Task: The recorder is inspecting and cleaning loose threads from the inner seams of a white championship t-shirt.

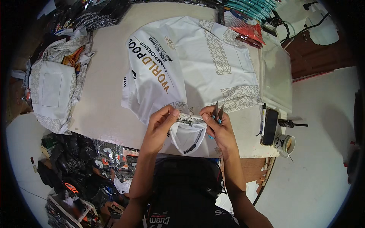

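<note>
A white shirt [199, 71] with printed lettering and tan lattice-patterned bands lies spread on the table, its near part gathered up towards me. My left hand [161, 125] pinches a seamed edge of it between thumb and fingers. The same edge, turned to show dark stitching, is held at its other end by my right hand [221, 128]. Small scissors [219, 110] with blue grips are also tucked in my right hand, their two pointed blades apart and directed away from me. Below the pinched seam hangs a loop of white fabric [186, 142].
Bundled white garments [52, 88] lie on the left. Teal packed garments [251, 11] and a red one [251, 31] sit at the back right. A phone [270, 126] and a mug [283, 144] stand by the right edge. Black plastic bags [71, 159] fill the lower left.
</note>
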The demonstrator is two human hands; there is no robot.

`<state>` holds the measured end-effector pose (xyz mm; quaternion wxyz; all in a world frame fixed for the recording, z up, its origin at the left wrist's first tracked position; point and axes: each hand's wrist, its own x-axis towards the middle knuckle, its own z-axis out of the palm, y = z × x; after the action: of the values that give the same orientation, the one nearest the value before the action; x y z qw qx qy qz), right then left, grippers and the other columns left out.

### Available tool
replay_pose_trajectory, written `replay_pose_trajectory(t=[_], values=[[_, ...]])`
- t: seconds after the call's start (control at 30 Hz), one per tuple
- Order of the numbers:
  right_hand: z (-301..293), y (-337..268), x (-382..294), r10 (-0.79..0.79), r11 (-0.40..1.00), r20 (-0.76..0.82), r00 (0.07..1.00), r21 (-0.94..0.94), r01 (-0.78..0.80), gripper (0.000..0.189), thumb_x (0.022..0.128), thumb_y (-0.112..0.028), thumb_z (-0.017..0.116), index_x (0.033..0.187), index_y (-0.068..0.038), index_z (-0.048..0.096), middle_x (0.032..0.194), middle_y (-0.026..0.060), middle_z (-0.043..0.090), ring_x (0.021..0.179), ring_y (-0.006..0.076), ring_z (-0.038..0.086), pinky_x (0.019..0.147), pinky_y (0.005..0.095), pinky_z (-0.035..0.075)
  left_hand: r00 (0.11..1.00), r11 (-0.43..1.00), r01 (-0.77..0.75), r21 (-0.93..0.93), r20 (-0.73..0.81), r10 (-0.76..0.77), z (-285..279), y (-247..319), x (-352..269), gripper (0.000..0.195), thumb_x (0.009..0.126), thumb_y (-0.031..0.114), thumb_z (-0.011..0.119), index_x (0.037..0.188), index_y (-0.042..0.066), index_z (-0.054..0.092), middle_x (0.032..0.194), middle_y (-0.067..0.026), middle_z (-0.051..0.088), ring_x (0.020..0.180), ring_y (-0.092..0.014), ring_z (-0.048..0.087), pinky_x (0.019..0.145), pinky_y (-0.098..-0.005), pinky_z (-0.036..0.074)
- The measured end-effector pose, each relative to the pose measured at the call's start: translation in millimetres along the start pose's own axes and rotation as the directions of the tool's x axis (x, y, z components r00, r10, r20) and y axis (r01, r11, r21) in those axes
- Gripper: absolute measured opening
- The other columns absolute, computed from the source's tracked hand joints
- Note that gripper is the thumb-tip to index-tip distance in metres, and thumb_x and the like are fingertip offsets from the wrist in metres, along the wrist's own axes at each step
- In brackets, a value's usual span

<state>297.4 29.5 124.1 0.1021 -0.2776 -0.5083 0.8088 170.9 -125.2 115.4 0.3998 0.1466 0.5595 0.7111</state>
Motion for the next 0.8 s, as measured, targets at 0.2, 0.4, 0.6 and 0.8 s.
replay_pose_trajectory(t=[0.2,0.4,0.6,0.8], values=[[5.9,-5.2,-0.2,-0.307,0.908,-0.19,0.932,-0.352,0.227,0.016,0.083,-0.004,0.073,0.098,-0.001,0.067,0.083,-0.0036,0.056,0.058,0.0014,0.039,0.051,0.0176,0.031,0.992,0.983,0.113,-0.146,-0.035,-0.119,4.4,6.7,-0.7,0.025,0.101,0.024,0.054,0.088,0.004,0.061,0.076,0.0066,0.05,0.07,-0.001,0.041,0.063,-0.0188,0.032],[20.3,-8.6,-9.8,-0.526,0.685,0.077,0.847,-0.552,0.476,0.029,0.069,-0.001,0.082,0.097,-0.005,0.074,0.091,0.0023,0.058,0.062,0.005,0.049,0.056,0.0207,0.041,0.997,0.998,0.065,0.017,-0.043,-0.064,12.9,9.0,-5.2,0.026,0.101,0.023,0.054,0.084,0.003,0.059,0.072,0.0085,0.042,0.068,-0.001,0.034,0.06,-0.0204,0.028],[26.3,-0.5,-4.3,-0.618,0.663,0.09,0.781,-0.473,0.579,0.022,0.073,-0.001,0.08,0.094,-0.002,0.075,0.089,0.0044,0.06,0.068,0.0084,0.054,0.059,0.0225,0.043,0.997,0.982,0.053,0.184,-0.06,-0.043,16.9,14.9,-12.3,0.029,0.1,0.024,0.055,0.081,0.003,0.057,0.07,0.0092,0.035,0.066,-0.001,0.029,0.057,-0.0214,0.024],[14.6,-4.7,-7.7,-0.575,0.742,0.003,0.818,-0.419,0.523,0.012,0.074,0.001,0.078,0.085,0.001,0.072,0.081,0.0056,0.062,0.067,0.0094,0.053,0.061,0.0233,0.042,0.995,0.999,0.032,0.028,-0.093,-0.03,17.5,19.3,-10.1,0.027,0.1,0.022,0.056,0.082,0.001,0.059,0.069,0.0092,0.04,0.066,0.0,0.033,0.057,-0.0206,0.026]])
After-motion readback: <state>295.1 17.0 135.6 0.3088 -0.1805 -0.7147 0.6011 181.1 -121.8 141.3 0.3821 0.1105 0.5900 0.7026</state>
